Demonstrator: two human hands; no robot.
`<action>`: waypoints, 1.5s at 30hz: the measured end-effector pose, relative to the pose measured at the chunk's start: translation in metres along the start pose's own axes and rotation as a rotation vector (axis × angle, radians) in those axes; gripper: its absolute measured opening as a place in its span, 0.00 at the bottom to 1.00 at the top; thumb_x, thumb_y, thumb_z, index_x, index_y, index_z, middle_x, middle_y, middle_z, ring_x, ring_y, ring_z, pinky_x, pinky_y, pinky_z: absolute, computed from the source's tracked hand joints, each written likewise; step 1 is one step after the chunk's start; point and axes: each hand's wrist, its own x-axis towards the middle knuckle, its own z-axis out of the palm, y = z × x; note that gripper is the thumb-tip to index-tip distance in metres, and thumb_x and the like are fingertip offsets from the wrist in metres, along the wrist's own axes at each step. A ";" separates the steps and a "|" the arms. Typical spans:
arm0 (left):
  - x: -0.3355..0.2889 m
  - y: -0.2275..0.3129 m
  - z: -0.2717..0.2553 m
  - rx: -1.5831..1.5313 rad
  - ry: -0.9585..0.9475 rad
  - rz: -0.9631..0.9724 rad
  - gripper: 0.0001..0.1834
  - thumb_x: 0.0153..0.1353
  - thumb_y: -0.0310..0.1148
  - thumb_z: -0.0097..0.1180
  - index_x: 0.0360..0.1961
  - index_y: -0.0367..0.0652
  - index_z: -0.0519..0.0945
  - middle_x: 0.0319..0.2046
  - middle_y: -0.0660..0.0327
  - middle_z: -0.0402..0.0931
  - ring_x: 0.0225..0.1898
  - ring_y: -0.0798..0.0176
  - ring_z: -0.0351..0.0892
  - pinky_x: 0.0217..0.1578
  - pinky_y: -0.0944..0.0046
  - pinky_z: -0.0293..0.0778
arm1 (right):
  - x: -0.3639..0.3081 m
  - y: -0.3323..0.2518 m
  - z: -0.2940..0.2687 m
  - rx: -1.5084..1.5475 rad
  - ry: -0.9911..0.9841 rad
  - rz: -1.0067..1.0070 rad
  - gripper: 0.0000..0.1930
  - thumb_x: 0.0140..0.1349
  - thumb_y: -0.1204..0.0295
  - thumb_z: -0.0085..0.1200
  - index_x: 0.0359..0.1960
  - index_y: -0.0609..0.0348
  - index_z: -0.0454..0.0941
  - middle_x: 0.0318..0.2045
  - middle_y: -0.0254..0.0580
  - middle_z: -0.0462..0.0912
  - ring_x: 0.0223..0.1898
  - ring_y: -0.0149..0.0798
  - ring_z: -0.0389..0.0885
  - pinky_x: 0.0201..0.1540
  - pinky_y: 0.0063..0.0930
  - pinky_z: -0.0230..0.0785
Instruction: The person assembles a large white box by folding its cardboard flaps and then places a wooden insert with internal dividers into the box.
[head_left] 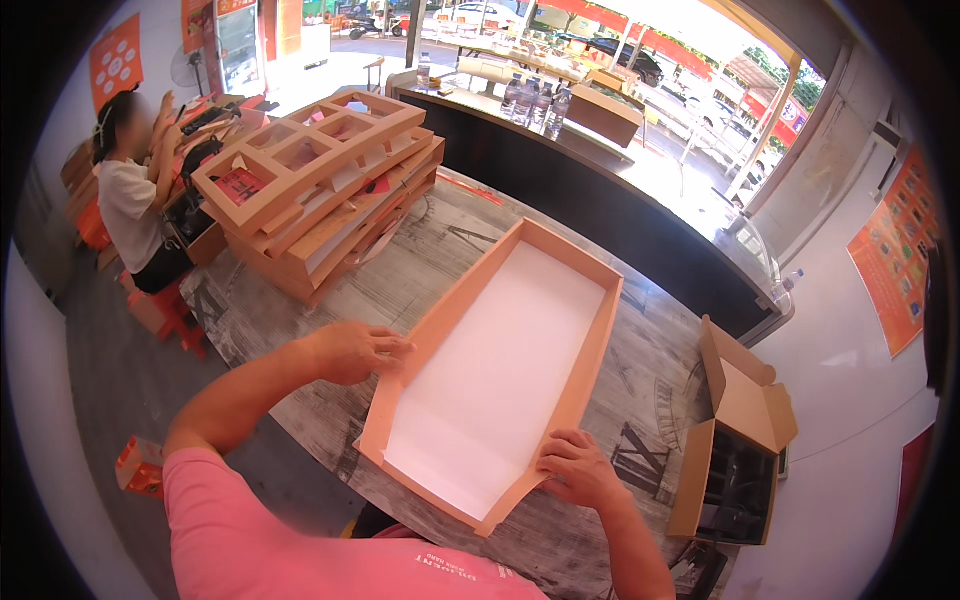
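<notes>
A long, shallow cardboard tray (579, 375) with a white bottom lies aslant on the table in front of me. Its near right wall bends outward at the corner. My left hand (352, 351) is at the tray's left wall, fingers loosely apart, their tips touching the outer edge. On the opposite side, the fingers of my right hand (577, 466) curl over the near end of the right wall and grip it. My right thumb is hidden.
Stacked cardboard boxes with a windowed divider frame (330, 140) stand far left on the wood-patterned table (380, 270). An opened carton (690, 480) holds dark items at right. Water bottles (535, 105) and another box (604, 115) occupy the counter beyond. A person (135, 205) sits at left.
</notes>
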 end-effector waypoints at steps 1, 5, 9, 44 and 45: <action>0.004 0.003 -0.003 0.051 0.003 0.045 0.17 0.57 0.29 0.62 0.48 0.55 0.86 0.68 0.65 0.76 0.70 0.55 0.72 0.64 0.50 0.74 | -0.002 0.002 -0.003 0.003 -0.014 -0.001 0.15 0.56 0.59 0.72 0.41 0.48 0.83 0.49 0.29 0.81 0.66 0.43 0.73 0.65 0.49 0.67; 0.030 0.021 -0.020 0.246 -0.063 0.176 0.15 0.57 0.31 0.62 0.46 0.54 0.87 0.65 0.67 0.78 0.75 0.57 0.65 0.76 0.43 0.57 | -0.002 0.007 -0.015 0.000 -0.086 -0.025 0.15 0.58 0.59 0.72 0.43 0.48 0.84 0.50 0.28 0.82 0.66 0.44 0.73 0.65 0.47 0.68; 0.056 0.031 -0.032 0.262 -0.252 0.238 0.12 0.57 0.35 0.62 0.42 0.54 0.89 0.58 0.66 0.81 0.73 0.58 0.66 0.80 0.43 0.47 | 0.009 0.012 -0.020 -0.015 -0.223 -0.028 0.15 0.61 0.58 0.70 0.45 0.48 0.84 0.51 0.29 0.83 0.67 0.45 0.73 0.65 0.46 0.67; 0.055 0.060 0.035 -0.294 0.308 0.006 0.06 0.65 0.33 0.62 0.35 0.44 0.86 0.35 0.60 0.85 0.56 0.49 0.81 0.57 0.52 0.77 | 0.021 -0.002 0.010 -0.017 0.064 0.257 0.12 0.67 0.62 0.57 0.29 0.51 0.86 0.32 0.34 0.86 0.49 0.43 0.79 0.52 0.45 0.65; 0.057 0.059 0.035 -0.288 0.341 -0.032 0.05 0.64 0.32 0.63 0.36 0.44 0.86 0.35 0.60 0.85 0.56 0.49 0.81 0.56 0.52 0.77 | 0.023 -0.003 0.009 -0.040 0.084 0.279 0.12 0.67 0.62 0.57 0.28 0.51 0.86 0.31 0.34 0.86 0.49 0.42 0.79 0.52 0.45 0.65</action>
